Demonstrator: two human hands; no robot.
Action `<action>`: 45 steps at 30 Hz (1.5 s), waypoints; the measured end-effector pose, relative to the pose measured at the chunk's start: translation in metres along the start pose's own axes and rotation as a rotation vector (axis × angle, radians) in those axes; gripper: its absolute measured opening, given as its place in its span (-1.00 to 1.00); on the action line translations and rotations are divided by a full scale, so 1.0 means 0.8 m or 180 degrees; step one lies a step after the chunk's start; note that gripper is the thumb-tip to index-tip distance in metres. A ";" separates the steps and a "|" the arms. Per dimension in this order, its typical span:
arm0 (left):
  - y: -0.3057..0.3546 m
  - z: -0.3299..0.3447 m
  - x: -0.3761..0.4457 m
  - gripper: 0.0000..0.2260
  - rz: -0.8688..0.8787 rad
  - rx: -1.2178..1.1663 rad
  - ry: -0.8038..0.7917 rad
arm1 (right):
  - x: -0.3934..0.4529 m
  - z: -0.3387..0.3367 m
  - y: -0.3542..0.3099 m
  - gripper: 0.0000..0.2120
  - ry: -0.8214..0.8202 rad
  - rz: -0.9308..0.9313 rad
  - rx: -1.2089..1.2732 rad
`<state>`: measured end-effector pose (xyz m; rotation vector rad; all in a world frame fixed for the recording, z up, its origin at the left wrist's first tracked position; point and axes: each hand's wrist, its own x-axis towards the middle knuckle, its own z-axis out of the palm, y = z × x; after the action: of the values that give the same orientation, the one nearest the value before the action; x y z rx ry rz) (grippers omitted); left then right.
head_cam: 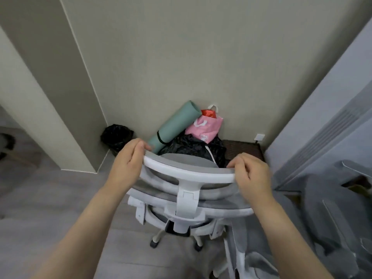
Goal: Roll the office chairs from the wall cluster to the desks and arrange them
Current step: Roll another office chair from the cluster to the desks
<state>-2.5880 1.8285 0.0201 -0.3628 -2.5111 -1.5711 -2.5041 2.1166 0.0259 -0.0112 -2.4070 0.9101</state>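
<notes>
This looked like an office corner used for storage. Both hands gripped the headrest of a white-framed, grey-mesh swivel office chair [187, 190]. Just beyond that grip, against the plain beige wall [161, 57], lay a rolled green foam mat [173, 125], a pink plastic bag [205, 127] and a black-lined waste bin [117, 137]. Right of the grip stood another grey mesh chair [330, 218].

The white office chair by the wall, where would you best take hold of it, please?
Grip the headrest bar from behind, left hand and right hand at its two ends. It is the chair's highest, curved rail, facing you.
</notes>
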 end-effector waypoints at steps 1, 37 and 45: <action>-0.001 0.002 -0.002 -0.68 -0.0047 -0.0049 0.0106 | 0.001 0.005 0.006 -0.69 0.0140 -0.0191 0.0146; 0.059 -0.251 -0.715 -0.68 -0.1651 0.0719 0.3632 | -0.345 0.163 -0.397 -0.59 -0.1740 -0.2070 0.2690; 0.114 -0.326 -0.997 -0.67 -0.2213 0.0744 0.4897 | -0.597 0.174 -0.613 -0.58 -0.2633 -0.2574 0.3288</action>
<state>-1.7965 1.5357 0.0057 1.3277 -1.4446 -0.8942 -2.0825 1.5603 0.0021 1.8400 -1.8613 1.7706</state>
